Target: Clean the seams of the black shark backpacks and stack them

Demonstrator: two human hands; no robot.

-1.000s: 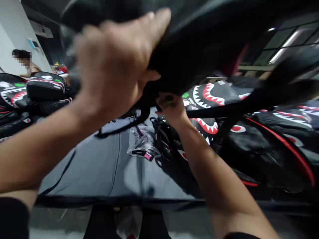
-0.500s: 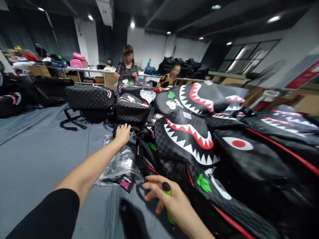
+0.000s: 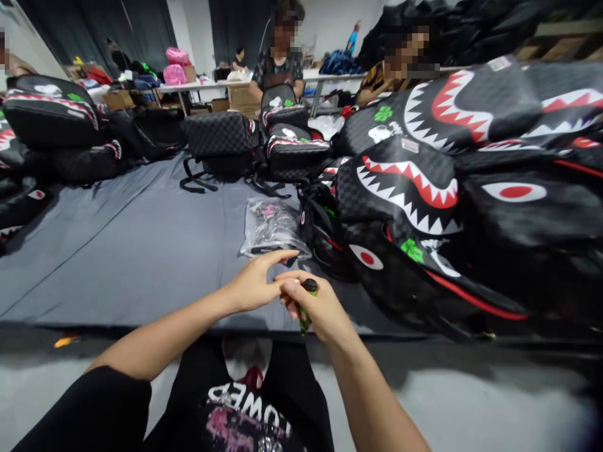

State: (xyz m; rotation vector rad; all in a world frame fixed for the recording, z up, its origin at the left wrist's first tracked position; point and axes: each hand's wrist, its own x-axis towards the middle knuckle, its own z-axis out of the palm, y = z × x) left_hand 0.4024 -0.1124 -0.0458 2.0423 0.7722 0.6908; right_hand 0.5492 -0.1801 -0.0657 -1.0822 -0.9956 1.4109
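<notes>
My right hand [image 3: 323, 307] is closed around a green stick-shaped tool with a black end [image 3: 309, 286]; its exact kind I cannot make out. Just beside it, my left hand [image 3: 259, 281] has its fingers stretched and its thumb apart, with the thumb tip at or near my right fingertips. A clear plastic bag [image 3: 273, 229] with dark and pink items inside lies flat on the table beyond both hands. Right of that bag, black checkered backpacks [image 3: 400, 188] printed with shark teeth and red eyes are piled up.
Grey cloth covers the table [image 3: 155, 251], whose front edge runs below my hands. More backpacks stand at the far edge [image 3: 221, 144] and at the left [image 3: 51, 119]. A co-worker [image 3: 277, 69] across the table handles a backpack; another person [image 3: 386, 75] sits farther right.
My left hand has drawn back from the plastic bag and backpack straps to beside my right hand. My right hand still holds the green tool. The view has tilted down and turned left.
</notes>
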